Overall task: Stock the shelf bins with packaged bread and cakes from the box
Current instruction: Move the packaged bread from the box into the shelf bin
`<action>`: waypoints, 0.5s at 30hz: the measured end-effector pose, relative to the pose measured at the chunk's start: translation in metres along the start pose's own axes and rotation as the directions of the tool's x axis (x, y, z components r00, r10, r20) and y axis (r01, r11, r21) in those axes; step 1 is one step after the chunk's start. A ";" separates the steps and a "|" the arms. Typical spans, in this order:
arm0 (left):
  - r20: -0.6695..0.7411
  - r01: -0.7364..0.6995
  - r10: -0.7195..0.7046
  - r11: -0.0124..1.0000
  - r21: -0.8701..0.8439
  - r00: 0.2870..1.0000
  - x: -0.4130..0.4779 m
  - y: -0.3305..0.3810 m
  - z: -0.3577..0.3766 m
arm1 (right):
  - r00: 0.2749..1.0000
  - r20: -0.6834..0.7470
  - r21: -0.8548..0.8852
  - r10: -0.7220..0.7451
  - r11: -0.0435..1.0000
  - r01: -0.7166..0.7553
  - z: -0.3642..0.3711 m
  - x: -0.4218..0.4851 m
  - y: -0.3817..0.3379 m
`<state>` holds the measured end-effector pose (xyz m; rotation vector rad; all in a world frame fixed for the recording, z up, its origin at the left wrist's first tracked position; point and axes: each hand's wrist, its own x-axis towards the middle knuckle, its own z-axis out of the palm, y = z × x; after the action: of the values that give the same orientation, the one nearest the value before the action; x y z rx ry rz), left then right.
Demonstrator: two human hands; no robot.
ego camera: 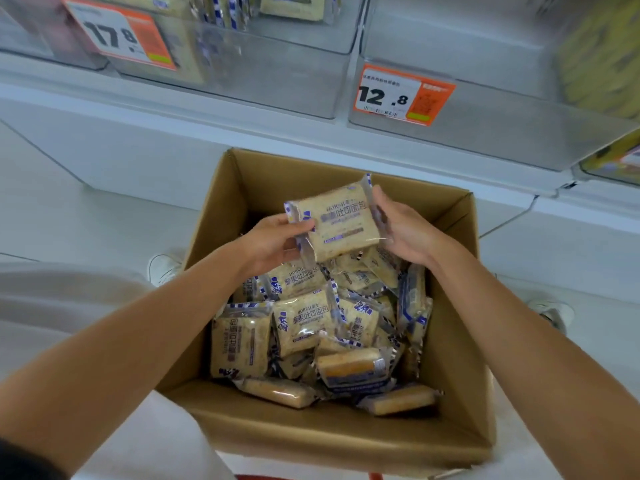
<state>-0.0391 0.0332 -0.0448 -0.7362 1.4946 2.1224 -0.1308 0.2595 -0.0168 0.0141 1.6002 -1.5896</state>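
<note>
We hold one bread packet (pixel 334 221) face up in the air over the far half of the open box (pixel 450 358), clear of the loose packets (pixel 304 320) heaped below it. Its long axis runs crosswise from one hand to the other, the right end tipped a little higher than the left.

Our left hand (pixel 277 242) pinches the left sealed end, thumb on top and fingers beneath. Our right hand (pixel 403 230) grips the right edge, fingers curled along it. Both hands are on the packet, so neither is free.

The move to come turns on where the bins lie from here: ahead of us and above, past the far wall of the box. The clear bin (pixel 502 133) behind the 12.8 price tag (pixel 403 95) sits up and to the right, nearer our right hand. Its frosted front keeps us from telling what it holds. The bin (pixel 259 74) with the 17.8 price tag (pixel 119 34) sits up and to the left, nearer our left hand. Behind its front, at the top edge of the view, are blue-striped packets (pixel 221 12) that look like ours.

We judge that the packet must rise and go forward over a bin's front lip. If the striped stock marks its place, the lift leans left, and the crosswise axis suits a flat drop.
</note>
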 end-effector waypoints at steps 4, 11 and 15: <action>-0.231 -0.086 0.109 0.991 0.106 0.967 -0.002 0.006 -0.016 | 0.905 -0.426 -0.427 -0.017 0.885 -0.184 -0.033 0.028 0.041; -0.294 -0.102 0.129 0.989 0.103 0.947 -0.004 0.001 -0.026 | 0.972 -0.194 -0.877 -0.134 0.468 -0.111 0.006 0.032 0.107; -0.323 -0.114 0.147 0.986 0.118 0.935 -0.005 0.002 -0.028 | 0.972 -0.225 -0.738 -0.060 0.662 -0.130 -0.001 0.035 0.090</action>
<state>-0.0320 0.0060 -0.0473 -1.0238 1.8549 2.0763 -0.1035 0.2584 -0.1098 -0.2224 2.3314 -0.7953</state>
